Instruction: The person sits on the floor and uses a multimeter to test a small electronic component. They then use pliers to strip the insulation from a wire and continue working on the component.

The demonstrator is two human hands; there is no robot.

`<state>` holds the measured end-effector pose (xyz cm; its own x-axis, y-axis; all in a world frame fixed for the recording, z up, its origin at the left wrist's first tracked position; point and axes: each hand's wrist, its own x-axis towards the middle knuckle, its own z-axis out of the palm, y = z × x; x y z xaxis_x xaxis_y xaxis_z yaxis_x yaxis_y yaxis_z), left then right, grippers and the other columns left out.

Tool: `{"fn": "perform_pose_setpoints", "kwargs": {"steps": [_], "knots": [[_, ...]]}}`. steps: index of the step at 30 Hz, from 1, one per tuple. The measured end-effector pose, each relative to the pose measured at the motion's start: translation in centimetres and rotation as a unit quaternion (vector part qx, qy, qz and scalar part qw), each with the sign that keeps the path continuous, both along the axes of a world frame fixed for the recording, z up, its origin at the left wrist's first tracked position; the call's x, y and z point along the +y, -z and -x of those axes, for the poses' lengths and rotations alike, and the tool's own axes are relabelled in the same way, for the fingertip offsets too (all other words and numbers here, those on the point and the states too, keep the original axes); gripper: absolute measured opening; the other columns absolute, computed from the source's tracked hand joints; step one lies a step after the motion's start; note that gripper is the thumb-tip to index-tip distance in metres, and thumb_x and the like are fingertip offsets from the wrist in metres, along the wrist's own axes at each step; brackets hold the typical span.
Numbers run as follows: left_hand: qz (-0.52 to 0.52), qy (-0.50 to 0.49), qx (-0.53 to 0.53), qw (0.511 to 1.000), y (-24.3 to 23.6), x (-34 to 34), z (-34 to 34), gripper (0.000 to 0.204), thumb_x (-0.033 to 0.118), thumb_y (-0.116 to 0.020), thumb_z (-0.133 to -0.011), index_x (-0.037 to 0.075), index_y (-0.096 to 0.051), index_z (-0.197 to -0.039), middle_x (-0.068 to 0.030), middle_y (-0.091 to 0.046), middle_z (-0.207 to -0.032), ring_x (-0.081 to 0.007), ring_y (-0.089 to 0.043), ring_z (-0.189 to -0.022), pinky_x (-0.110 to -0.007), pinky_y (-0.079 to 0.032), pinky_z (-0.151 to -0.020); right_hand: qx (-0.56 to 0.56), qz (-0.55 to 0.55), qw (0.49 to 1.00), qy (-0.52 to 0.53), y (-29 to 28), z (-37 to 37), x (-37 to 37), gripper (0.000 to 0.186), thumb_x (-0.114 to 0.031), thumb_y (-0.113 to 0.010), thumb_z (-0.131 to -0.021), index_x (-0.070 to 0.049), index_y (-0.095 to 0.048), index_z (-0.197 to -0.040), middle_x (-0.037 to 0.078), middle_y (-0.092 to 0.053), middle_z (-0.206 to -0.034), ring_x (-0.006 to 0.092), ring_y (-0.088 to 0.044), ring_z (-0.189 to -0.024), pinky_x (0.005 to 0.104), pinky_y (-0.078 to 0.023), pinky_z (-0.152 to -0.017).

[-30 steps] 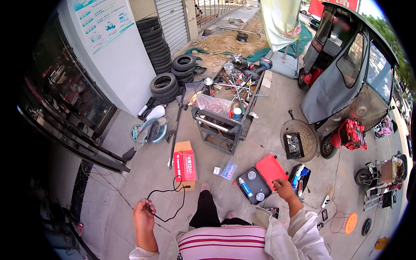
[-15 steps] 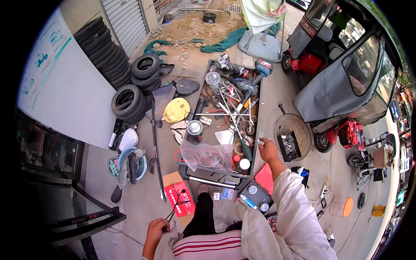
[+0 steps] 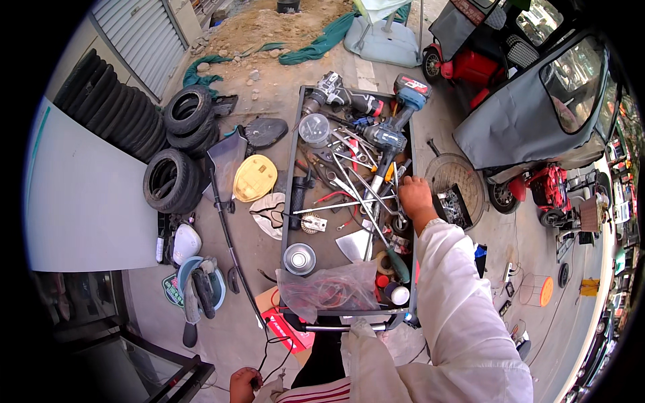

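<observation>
At the lower edge, my left hand (image 3: 243, 385) is closed on a thin black cord (image 3: 272, 341), which loops up over the red box. My right hand (image 3: 415, 196) has its fingers curled at the right edge of a dark tool tray (image 3: 290, 195); whatever they grip, if anything, is hidden. Wrenches (image 3: 359, 185) and other hand tools lie heaped just left of it. A blue-grey cordless impact wrench (image 3: 390, 131) and a drill (image 3: 332, 94) rest at the tray's far end. Nearer are a green-handled screwdriver (image 3: 398, 265), a spray can (image 3: 299, 258) and a clear plastic bag (image 3: 329, 289).
Tyres (image 3: 171, 180) are stacked at left, beside a blue basin (image 3: 213, 285). A long black bar (image 3: 225, 232) lies left of the tray. The red cardboard box (image 3: 287, 329) sits below it. At right are a black parts tray (image 3: 453, 207) and a covered three-wheeler (image 3: 524, 127).
My right hand has moved farther forward along the tray's right edge. My view has come closer over the tray. The left hand still holds the cord, lower in view.
</observation>
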<state>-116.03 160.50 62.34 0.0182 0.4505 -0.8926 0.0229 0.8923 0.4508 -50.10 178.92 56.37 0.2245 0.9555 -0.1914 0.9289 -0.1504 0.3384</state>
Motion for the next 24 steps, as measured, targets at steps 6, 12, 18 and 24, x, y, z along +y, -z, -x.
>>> {"fn": "perform_pose_setpoints", "kwargs": {"steps": [6, 12, 18, 24], "knots": [[-0.002, -0.003, -0.009, 1.000, 0.4, 1.7, -0.1, 0.013, 0.008, -0.054, -0.084, -0.003, -0.058, -0.081, -0.0146, -0.061, -0.069, -0.0232, -0.059, -0.059, -0.032, -0.047, -0.055, 0.051, -0.185, 0.979, 0.074, 0.9, -0.4, -0.9, 0.007, -0.016, -0.057, -0.084, -0.010, -0.061, -0.085, 0.007, -0.060, -0.096, 0.0282, -0.060, -0.094, 0.0410, -0.049, -0.073], [-0.067, 0.114, 0.018, 0.991, -0.5, 1.3, -1.9, 0.016, 0.014, -0.055, -0.086, 0.000, -0.057, -0.081, -0.0116, -0.059, -0.071, -0.0206, -0.055, -0.061, -0.032, -0.043, -0.055, 0.262, -0.475, 0.778, 0.317, -2.4, 1.8, -6.0, 0.020, -0.020, -0.064, -0.087, -0.003, -0.054, -0.084, 0.016, -0.062, -0.076, 0.0348, -0.063, -0.070, 0.0439, -0.049, -0.065], [-0.091, 0.143, -0.015, 0.985, -1.2, 0.4, -3.1, 0.017, 0.012, -0.052, -0.084, -0.003, -0.056, -0.077, -0.0147, -0.059, -0.068, -0.0223, -0.055, -0.056, -0.033, -0.045, -0.054, 0.566, -0.552, 0.529, 0.308, -5.6, 5.9, -20.4, 0.009, -0.004, -0.058, -0.092, -0.001, -0.054, -0.099, 0.007, -0.065, -0.081, 0.0145, -0.065, -0.067, 0.0277, -0.051, -0.059], [-0.115, 0.129, 0.013, 0.985, -1.2, -5.4, -2.7, 0.021, 0.023, -0.056, -0.088, 0.004, -0.054, -0.079, -0.0088, -0.054, -0.070, -0.0202, -0.052, -0.056, -0.033, -0.042, -0.052, 0.645, -0.419, 0.455, 0.449, -5.3, 15.2, -45.3, 0.030, -0.001, -0.044, -0.095, -0.007, -0.056, -0.121, 0.005, -0.057, -0.088, 0.0112, -0.061, -0.066, 0.0234, -0.044, -0.052]]}}
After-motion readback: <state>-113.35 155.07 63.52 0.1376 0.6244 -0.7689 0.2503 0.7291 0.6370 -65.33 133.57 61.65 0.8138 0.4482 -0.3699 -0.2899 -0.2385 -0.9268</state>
